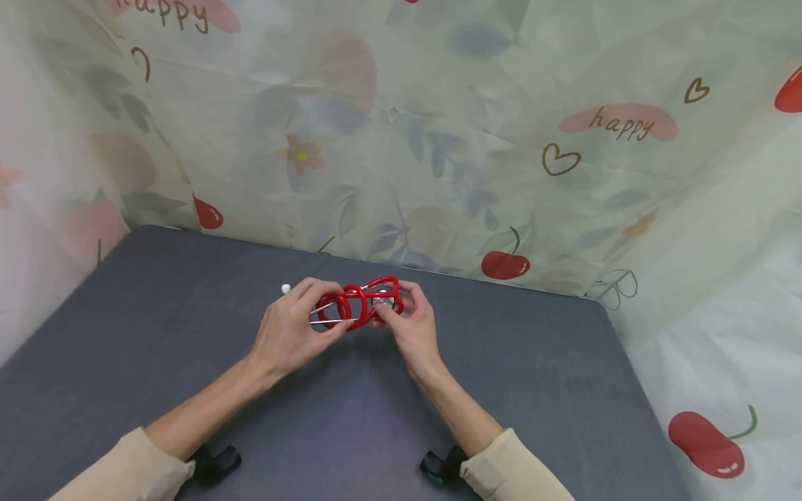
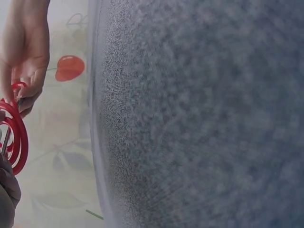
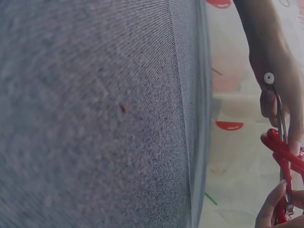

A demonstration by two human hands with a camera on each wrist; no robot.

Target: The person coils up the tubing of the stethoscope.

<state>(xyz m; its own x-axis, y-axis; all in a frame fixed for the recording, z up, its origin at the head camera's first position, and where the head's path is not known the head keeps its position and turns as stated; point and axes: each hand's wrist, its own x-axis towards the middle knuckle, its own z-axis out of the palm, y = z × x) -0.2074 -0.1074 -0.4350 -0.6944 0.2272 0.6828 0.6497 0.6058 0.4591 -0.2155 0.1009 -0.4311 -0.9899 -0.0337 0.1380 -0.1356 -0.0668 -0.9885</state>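
Observation:
A red stethoscope (image 1: 358, 294), its tubing looped into several coils, is held above the table between both hands. My left hand (image 1: 293, 327) grips the coils and the metal ear tubes on the left side; a white ear tip (image 1: 285, 288) sticks out beyond its knuckles. With thumb and fingers, my right hand (image 1: 413, 330) pinches the right end of the coils at the round silver chest piece (image 1: 383, 300). In the right wrist view the metal ear tubes (image 3: 280, 111) run from the white tip into the red loops. Some fingertips are hidden behind the tubing.
A grey cloth-covered table (image 1: 501, 362) lies below the hands. Behind it and at both sides hangs a pale printed curtain (image 1: 438, 139) with cherries, leaves and hearts. Black straps (image 1: 216, 465) sit at the forearms near the cream sleeves (image 1: 520, 467).

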